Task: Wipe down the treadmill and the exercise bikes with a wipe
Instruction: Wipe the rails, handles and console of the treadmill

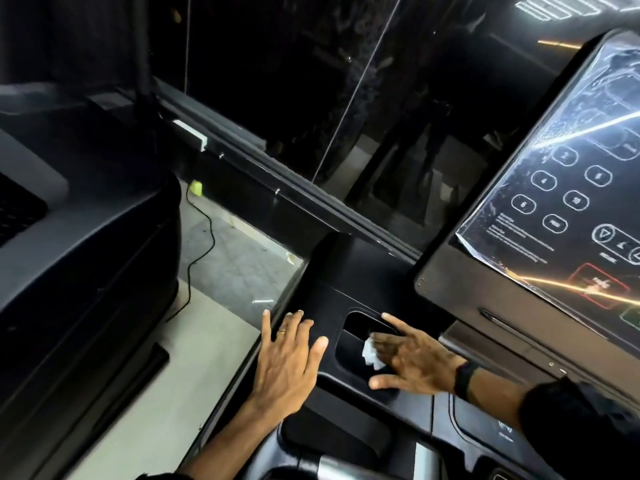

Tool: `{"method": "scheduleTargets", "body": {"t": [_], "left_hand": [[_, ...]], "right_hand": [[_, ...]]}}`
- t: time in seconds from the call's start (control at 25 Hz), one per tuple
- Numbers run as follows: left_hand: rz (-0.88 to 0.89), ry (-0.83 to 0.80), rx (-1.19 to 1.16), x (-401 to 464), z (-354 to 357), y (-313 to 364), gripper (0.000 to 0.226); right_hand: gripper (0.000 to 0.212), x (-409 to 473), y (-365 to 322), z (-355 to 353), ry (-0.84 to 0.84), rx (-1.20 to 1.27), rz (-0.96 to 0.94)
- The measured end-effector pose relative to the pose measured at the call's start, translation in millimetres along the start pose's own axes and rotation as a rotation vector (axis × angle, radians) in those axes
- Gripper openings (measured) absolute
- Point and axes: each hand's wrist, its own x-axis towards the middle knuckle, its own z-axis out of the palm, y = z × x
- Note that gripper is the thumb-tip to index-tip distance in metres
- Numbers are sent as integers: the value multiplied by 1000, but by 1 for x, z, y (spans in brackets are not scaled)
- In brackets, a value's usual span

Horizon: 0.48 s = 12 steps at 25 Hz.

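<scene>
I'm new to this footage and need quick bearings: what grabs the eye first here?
Probably the glossy treadmill console at right, its film-covered button panel streaked with light reflections. Below it, the right hand presses a crumpled white wipe into a recessed tray, while the left hand rests flat and spread on the black deck beside it.

Treadmill console deck and the floor beside it

A black treadmill deck [349,271] is seen bearing both hands: the left hand [287,358] is laid flat with straight fingers, and just to its right a recessed pocket [356,344] is set. A white wipe [372,355] is pressed into the pocket under the right hand [412,362]. Beyond the left hand, a black cable [199,244] is trailed over pale floor [221,271].
</scene>
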Motion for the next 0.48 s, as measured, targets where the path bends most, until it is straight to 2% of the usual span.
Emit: {"method": "scheduleTargets", "body": {"t": [0.12,0.16,0.24,0.32,0.4,0.48], "left_hand": [[-3,14,3,0,0,1,70],[-3,18,5,1,0,1,70],[-13,33,6,2,0,1,71],[-14,22,10,3,0,2,72],[-15,43,18,4,0,5,72],[-23,59,6,3,2,5,71]], "right_hand": [[96,-13,-42,0,78,142,-48],[101,-18,-56,-9,69,247,27],[90,-20,-75,-29,-32,562,234],[85,-16,-94,-44,-45,860,417],[85,-9,-114,-60,19,1292,533],[81,11,-130,-71,148,1909,618]]}}
